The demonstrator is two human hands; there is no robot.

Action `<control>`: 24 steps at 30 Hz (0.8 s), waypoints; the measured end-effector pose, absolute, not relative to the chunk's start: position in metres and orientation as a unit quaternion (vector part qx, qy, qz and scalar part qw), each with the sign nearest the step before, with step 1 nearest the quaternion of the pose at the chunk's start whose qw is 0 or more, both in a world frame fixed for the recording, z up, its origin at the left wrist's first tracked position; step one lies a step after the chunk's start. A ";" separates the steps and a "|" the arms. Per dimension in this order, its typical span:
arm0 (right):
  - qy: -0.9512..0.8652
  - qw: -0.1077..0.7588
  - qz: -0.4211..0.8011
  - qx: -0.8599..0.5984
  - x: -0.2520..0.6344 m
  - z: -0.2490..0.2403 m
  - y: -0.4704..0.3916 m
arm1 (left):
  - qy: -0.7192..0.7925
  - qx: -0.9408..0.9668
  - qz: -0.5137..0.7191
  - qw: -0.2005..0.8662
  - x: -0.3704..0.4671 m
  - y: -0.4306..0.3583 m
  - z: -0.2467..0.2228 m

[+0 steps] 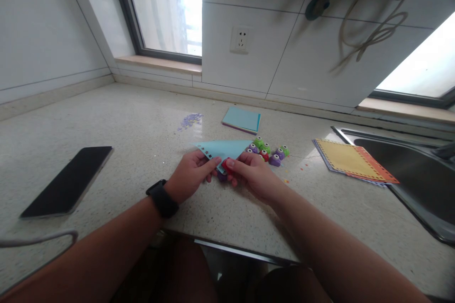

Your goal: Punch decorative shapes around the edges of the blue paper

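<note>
A light blue sheet of paper [232, 147] is held at an angle above the counter, with small shapes punched along its left edge. My left hand [195, 170] pinches that edge between thumb and fingers. In my right hand [254, 173] is a craft punch [227, 164] with a red top and a purple base, gripped at the paper's near corner, my thumb on the red top. Just beyond my right hand several more small punches [266, 150] in green, purple and red stand grouped together.
A stack of blue paper [241, 119] lies behind, near purple paper bits [191, 120]. At left is a dark tablet [67, 182]. Punched yellow and orange sheets [351, 161] overlap the sink's [419, 175] rim at right. Orange scraps [286, 181] dot the counter [142, 123].
</note>
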State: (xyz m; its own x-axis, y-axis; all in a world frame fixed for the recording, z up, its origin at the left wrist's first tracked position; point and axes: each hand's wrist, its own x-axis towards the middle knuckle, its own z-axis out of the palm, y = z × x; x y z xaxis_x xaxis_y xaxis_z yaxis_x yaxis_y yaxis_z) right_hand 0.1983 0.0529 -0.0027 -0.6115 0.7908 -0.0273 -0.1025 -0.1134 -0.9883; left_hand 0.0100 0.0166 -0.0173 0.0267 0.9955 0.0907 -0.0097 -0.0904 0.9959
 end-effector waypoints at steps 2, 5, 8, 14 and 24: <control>-0.582 0.327 0.683 -0.297 0.198 -0.003 0.053 | 0.468 0.527 0.516 0.486 0.010 0.016 -0.017; -0.585 0.328 0.680 -0.296 0.198 -0.003 0.053 | 0.471 0.529 0.514 0.484 0.010 0.016 -0.016; -0.588 0.327 0.676 -0.301 0.198 -0.003 0.053 | 0.472 0.533 0.514 0.478 0.010 0.016 -0.015; -0.588 0.328 0.675 -0.302 0.198 -0.004 0.054 | 0.473 0.533 0.513 0.479 0.010 0.016 -0.017; -0.590 0.330 0.673 -0.299 0.197 -0.003 0.053 | 0.470 0.532 0.510 0.486 0.010 0.016 -0.018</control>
